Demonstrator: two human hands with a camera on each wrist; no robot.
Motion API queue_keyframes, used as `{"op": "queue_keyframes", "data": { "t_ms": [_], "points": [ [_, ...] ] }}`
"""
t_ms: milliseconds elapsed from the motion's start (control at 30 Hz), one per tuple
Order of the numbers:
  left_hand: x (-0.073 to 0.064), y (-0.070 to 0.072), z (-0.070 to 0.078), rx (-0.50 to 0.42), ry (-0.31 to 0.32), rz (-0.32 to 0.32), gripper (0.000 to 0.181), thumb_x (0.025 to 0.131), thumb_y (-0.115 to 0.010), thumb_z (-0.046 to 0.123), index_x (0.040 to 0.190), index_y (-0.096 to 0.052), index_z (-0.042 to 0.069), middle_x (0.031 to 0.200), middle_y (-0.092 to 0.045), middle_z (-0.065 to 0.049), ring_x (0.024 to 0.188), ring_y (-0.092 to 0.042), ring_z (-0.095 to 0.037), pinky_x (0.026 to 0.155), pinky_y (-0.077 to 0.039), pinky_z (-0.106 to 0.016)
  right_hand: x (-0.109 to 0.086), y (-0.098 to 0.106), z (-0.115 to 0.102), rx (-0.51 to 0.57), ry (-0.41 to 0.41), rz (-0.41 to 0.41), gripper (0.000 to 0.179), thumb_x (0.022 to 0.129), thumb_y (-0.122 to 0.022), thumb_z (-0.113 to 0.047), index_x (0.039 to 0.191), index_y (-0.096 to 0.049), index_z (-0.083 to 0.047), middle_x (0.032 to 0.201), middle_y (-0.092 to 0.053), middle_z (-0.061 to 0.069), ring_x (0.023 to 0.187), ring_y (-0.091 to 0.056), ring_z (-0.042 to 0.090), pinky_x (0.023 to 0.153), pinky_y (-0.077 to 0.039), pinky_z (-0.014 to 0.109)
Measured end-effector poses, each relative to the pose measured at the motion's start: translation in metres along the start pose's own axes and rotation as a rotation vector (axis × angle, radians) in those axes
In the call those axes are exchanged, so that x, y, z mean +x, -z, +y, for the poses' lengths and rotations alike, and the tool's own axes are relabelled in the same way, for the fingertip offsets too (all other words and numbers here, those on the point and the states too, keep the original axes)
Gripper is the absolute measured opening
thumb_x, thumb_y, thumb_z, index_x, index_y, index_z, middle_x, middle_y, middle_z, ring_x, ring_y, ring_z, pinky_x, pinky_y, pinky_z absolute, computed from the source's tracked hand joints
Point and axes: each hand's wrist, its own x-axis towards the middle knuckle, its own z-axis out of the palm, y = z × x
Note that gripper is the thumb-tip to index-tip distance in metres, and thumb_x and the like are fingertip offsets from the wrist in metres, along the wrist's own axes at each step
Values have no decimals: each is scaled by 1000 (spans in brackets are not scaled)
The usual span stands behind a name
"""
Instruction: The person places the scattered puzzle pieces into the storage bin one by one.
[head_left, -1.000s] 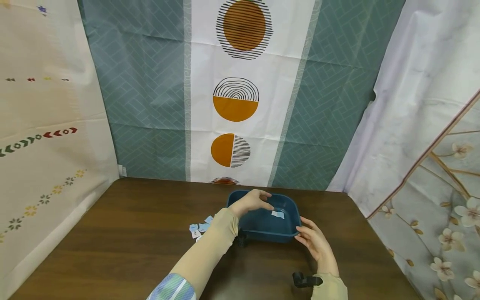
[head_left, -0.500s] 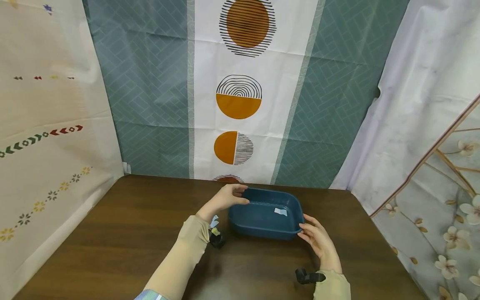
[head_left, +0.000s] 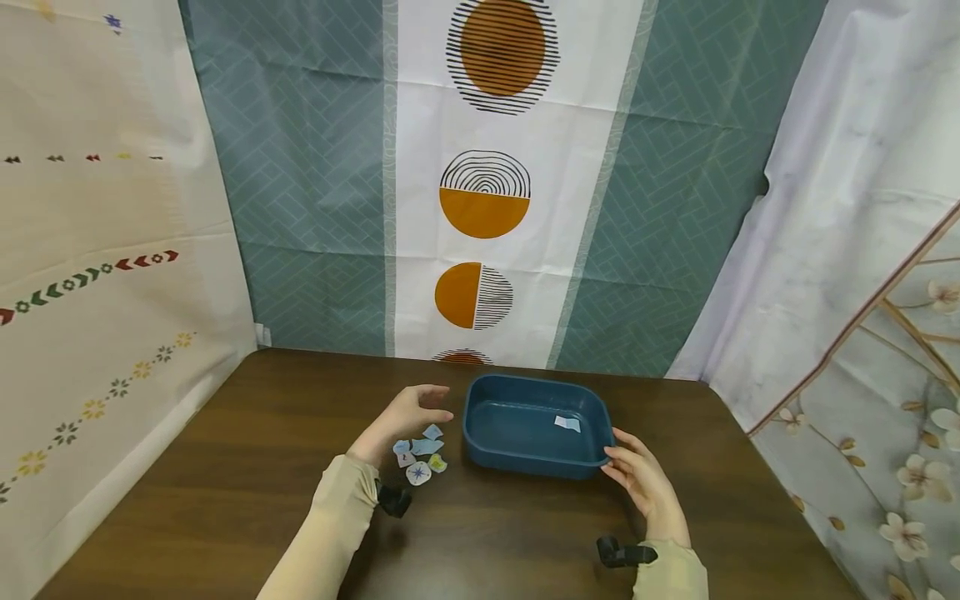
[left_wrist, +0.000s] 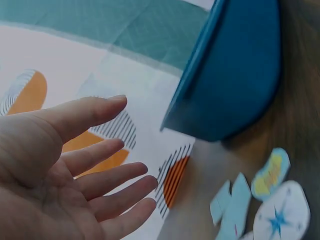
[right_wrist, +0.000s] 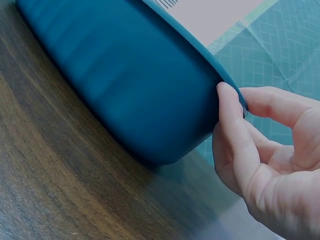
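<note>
A dark blue plastic tub point(head_left: 517, 461) stands on the table. On its floor, to the right, lies a small white and light blue paper piece point(head_left: 567, 424). My right hand point(head_left: 643, 483) pinches the rim at the tub's right end, fingertips outside it in the right wrist view point(right_wrist: 270, 150). Left of the tub, my left hand point(head_left: 401, 417) hovers with relaxed, parted fingers and holds nothing. Several paper cutouts lie just beside and below it: a round white one with a blue compass star point(head_left: 418, 473), a yellow-green one point(head_left: 437, 463), and light blue pieces point(head_left: 427, 447).
The brown wooden table point(head_left: 510, 533) ends at a teal and white patterned curtain point(head_left: 322, 275) behind. Light cloths hang on both sides, a cream one point(head_left: 112, 292) at the left and a floral one point(head_left: 855, 400) at the right.
My left hand has moved left, from over the tub to beside the paper cutouts, uncovering them. The right hand stays at the tub's rim. The paper piece in the tub has not moved.
</note>
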Motion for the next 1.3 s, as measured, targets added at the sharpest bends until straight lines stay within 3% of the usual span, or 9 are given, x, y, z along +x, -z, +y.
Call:
{"op": "queue_keyframes", "data": {
  "t_ms": [267,533,867,1067,1300],
  "points": [
    [-14,11,-20,16,59,29,57,87,-72,13,136,-52,-7,138,-52,-29,129,-49,-43,100,-48,-49,0,1,1,10,-3,2,53,96,-49,1,145,-30,2,87,-62,-2,70,-60,4,73,-56,18],
    [-28,22,-37,45,119,15,59,84,-74,12,134,-51,-10,137,-51,-31,128,-47,-47,102,-45,-54,1,2,1,12,5,15,46,96,-50,1,140,-36,-2,86,-61,-2,69,-60,4,73,-56,18],
    [-38,23,-56,75,133,26,59,79,-78,10,130,-55,-11,131,-56,-30,116,-55,-44,97,-47,-53,2,2,3,19,0,13,42,96,-50,1,137,-39,-5,85,-62,-2,69,-60,4,73,-56,18],
    [-41,22,-65,111,129,58,61,74,-82,10,127,-59,-9,130,-58,-28,115,-55,-43,97,-47,-52,2,1,3,15,4,13,42,96,-50,1,136,-39,-5,85,-62,-2,69,-60,4,73,-56,18],
    [-42,21,-69,152,115,54,60,70,-85,8,124,-63,-6,128,-59,-27,117,-52,-46,97,-45,-55,1,-1,2,11,5,11,46,96,-49,0,140,-35,-2,85,-61,-2,69,-60,3,73,-56,18]
  ]
}}
